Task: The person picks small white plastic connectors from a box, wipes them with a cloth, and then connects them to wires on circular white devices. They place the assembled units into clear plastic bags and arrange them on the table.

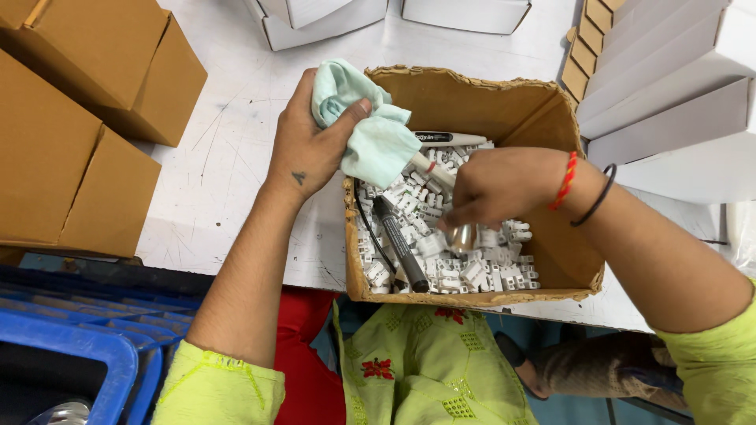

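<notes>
clenched around a pale green cloth (368, 126), the left hand (309, 145) has its thumb pressed across the folds and its fingers curled under, so the cloth bunches above the fist and spills down toward the right. the left forearm rises from the near edge of the tabletop (228, 149), and the hand sits just over the far left corner of a torn cardboard box (551, 118).

the right hand (504, 185) comes in from the right, wrist bent down, knuckles up, fingers closed on a small shiny metal piece (462, 236) whose rounded end points down toward the near wall of the box. how much of the piece is hidden in the fist cannot be told. a red thread (566, 179) and a dark bangle (598, 197) circle the wrist.

inside the box lies a heap of small white plastic parts (465, 271). a black pen-like tool (400, 244) rests on the heap, its long axis running from the far left to the near right of the box. a white marker (449, 139) lies across the far side, its long axis along the back wall.

brown cartons (79, 118) stand at the left edge of the tabletop, white boxes (669, 94) at the right.
</notes>
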